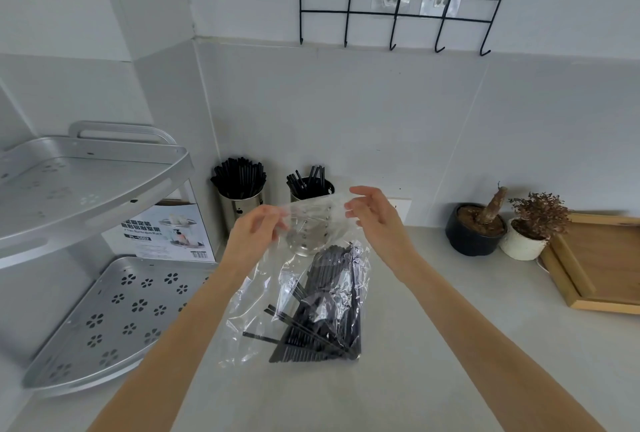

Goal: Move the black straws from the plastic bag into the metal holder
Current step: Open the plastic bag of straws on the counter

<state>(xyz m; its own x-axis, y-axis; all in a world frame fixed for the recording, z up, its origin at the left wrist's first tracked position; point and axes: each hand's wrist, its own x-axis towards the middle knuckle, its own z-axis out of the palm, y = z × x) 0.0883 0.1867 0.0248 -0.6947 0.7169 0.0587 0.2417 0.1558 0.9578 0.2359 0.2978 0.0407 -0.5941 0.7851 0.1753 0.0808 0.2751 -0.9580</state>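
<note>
A clear plastic bag (256, 307) hangs above the grey counter with a bundle of black straws (332, 313) lying inside it. My left hand (254, 234) pinches the bag's top edge on the left. My right hand (372, 213) holds the same edge on the right, so the mouth is stretched between them. Behind the bag stands a metal holder (306, 241) with a few black straws (308, 178) in it, partly seen through the plastic. A second metal holder (237, 208) to its left is packed full of black straws.
A silver two-tier corner shelf (104, 310) fills the left, with a printed box (162, 234) behind it. Two small potted plants (474, 227) and a wooden tray (595, 261) sit at the right. A black wire hook rack (394, 15) hangs on the wall.
</note>
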